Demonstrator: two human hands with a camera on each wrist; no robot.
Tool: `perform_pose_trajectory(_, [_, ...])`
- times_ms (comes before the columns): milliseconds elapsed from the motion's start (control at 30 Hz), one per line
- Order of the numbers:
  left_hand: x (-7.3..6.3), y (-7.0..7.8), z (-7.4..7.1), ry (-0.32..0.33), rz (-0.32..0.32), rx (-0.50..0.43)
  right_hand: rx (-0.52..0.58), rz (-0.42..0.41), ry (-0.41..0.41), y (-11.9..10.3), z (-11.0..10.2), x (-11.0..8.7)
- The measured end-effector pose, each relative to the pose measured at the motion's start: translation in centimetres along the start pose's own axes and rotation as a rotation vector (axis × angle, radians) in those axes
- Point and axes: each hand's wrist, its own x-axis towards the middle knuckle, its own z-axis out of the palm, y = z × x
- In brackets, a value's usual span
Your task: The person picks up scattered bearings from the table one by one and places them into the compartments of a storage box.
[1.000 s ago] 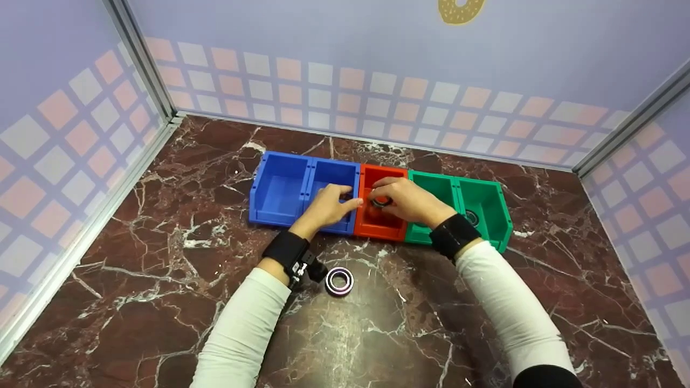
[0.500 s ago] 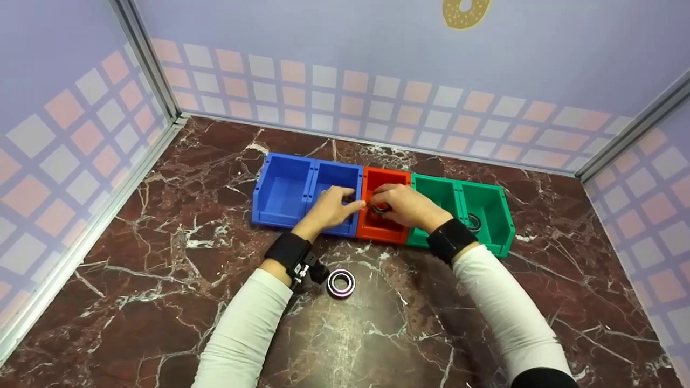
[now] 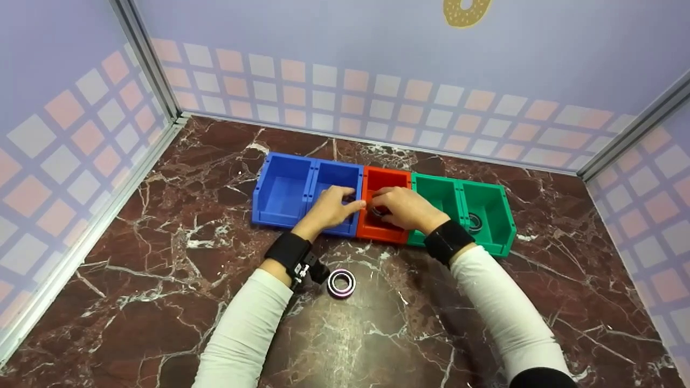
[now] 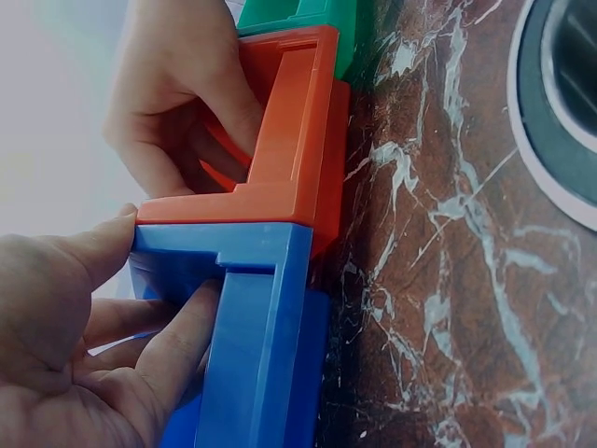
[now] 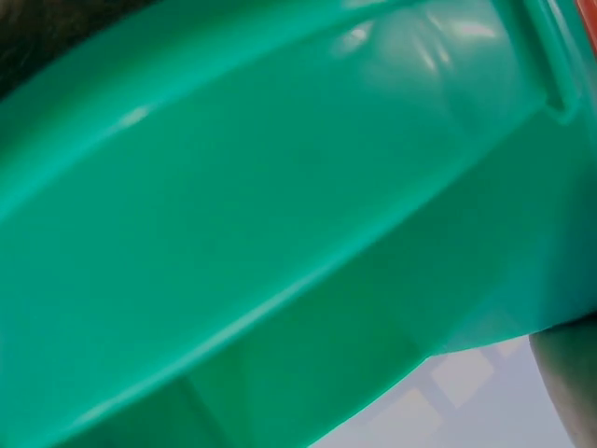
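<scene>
Right hand (image 3: 403, 206) curls its fingers round a dark, ring-shaped metal bearing (image 3: 376, 211) inside the red plastic bin (image 3: 381, 233); whether the left hand (image 3: 330, 207) holds anything is hidden. Probably rigid, slippery and dense, it suits a pinch across its outer rim. It sits slightly nearer the bin's front than a second ago.

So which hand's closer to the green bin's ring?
Right: the right hand is in the red bin, left of the ring; the left hand is farther, in a blue bin.
</scene>
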Motion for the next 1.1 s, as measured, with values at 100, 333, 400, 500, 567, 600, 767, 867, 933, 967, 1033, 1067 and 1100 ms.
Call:
perform_pose_trajectory(100, [0.06, -0.01, 0.06, -0.003, -0.008, -0.003, -0.013, 0.001, -0.002, -0.06, 0.1, -0.01])
perform_pose_trajectory(333, [-0.05, 0.1, 0.02, -0.01, -0.017, -0.007, -0.036, 0.018, -0.016, -0.16, 0.32, 0.04])
perform_pose_trajectory(400, [-0.07, 0.1, 0.03, -0.01, -0.021, -0.009, -0.045, 0.022, -0.021, -0.25, 0.33, 0.01])
perform_pose_trajectory(500, [-0.05, 0.11, 0.05, -0.006, -0.02, -0.013, -0.054, 0.027, -0.025, -0.33, 0.34, 0.02])
perform_pose_trajectory(567, [-0.06, 0.12, 0.04, -0.003, -0.016, -0.012, -0.063, 0.031, -0.029, -0.36, 0.37, 0.04])
perform_pose_trajectory(600, [-0.07, 0.13, 0.04, -0.003, -0.013, -0.011, -0.068, 0.033, -0.031, -0.37, 0.39, 0.05])
perform_pose_trajectory(767, [-0.09, 0.15, 0.07, 0.0, -0.005, -0.001, -0.095, 0.033, -0.033, -0.42, 0.56, 0.06])
perform_pose_trajectory(867, [-0.08, 0.1, 0.09, 0.006, 0.0, -0.003, -0.106, 0.027, -0.023, -0.37, 0.72, 0.07])
perform_pose_trajectory(933, [-0.07, 0.06, 0.08, 0.008, 0.004, -0.004, -0.107, 0.023, -0.016, -0.32, 0.83, 0.09])
perform_pose_trajectory(967, [-0.08, 0.05, 0.07, 0.009, 0.005, -0.003, -0.108, 0.022, -0.012, -0.31, 0.87, 0.1])
perform_pose_trajectory(1033, [-0.07, 0.02, 0.05, 0.009, 0.004, -0.003, -0.112, 0.02, -0.007, -0.29, 0.93, 0.13])
perform_pose_trajectory(1067, [-0.06, 0.02, 0.04, 0.01, 0.003, -0.003, -0.113, 0.019, -0.004, -0.29, 0.93, 0.13])
perform_pose_trajectory(1100, [-0.06, 0.03, 0.02, 0.01, 0.001, -0.002, -0.114, 0.017, -0.001, -0.32, 0.9, 0.12])
